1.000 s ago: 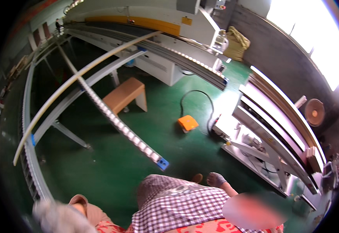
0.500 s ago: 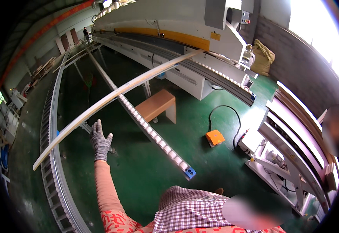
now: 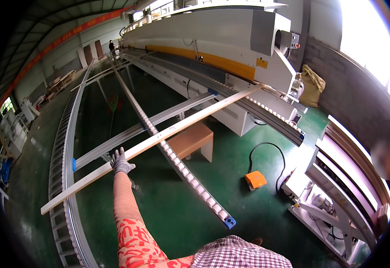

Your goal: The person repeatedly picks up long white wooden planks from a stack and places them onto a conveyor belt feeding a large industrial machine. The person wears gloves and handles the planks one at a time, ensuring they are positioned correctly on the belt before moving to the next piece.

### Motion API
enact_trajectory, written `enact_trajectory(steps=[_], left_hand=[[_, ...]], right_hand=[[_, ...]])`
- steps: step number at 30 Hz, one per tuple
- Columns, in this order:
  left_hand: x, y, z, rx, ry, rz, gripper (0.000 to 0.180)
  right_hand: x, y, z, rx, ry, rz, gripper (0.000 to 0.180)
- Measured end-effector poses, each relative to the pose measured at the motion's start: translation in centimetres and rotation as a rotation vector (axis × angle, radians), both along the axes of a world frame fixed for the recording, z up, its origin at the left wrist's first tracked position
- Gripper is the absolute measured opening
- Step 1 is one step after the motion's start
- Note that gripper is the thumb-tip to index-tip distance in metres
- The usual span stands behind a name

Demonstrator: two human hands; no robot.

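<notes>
My left hand (image 3: 121,162), in a grey glove, is stretched out and rests on a long pale wooden strip (image 3: 168,136). The strip lies slantwise across two roller conveyor rails, from the low left up to the big machine at the right. Whether the fingers grip the strip or only touch it is unclear. My arm wears a red patterned sleeve (image 3: 137,241). My right hand is out of sight.
A long white edge-working machine (image 3: 212,40) runs along the back. One roller rail (image 3: 177,161) ends in a blue cap near me; another (image 3: 65,165) curves at the left. A wooden bench (image 3: 192,140), an orange foot pedal (image 3: 255,180) with black cable, and stacked panels (image 3: 351,165) stand on the green floor.
My head has lifted and the view has swung up toward the machine. My left arm has reached out from near my body until the gloved hand meets the wooden strip.
</notes>
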State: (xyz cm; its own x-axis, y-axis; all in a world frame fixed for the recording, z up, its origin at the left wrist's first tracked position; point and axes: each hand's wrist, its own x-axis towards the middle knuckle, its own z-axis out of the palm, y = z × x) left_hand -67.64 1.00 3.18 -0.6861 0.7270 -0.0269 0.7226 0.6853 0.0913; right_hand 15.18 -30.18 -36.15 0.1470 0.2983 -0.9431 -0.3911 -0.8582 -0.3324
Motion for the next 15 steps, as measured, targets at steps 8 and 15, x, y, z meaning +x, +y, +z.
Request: enact_trajectory(steps=[8,15], left_hand=[[-3.6,-0.4,-5.8,0.019,-0.044,-0.179,0.105],[5.0,-15.4,-5.3,0.131,0.139,-0.290,0.088]], right_hand=[[3.2,-11.6,-5.9,0.202,-0.384,0.888,0.010],[-7.3,10.8,12.1,0.768,-1.278,1.294,0.012]])
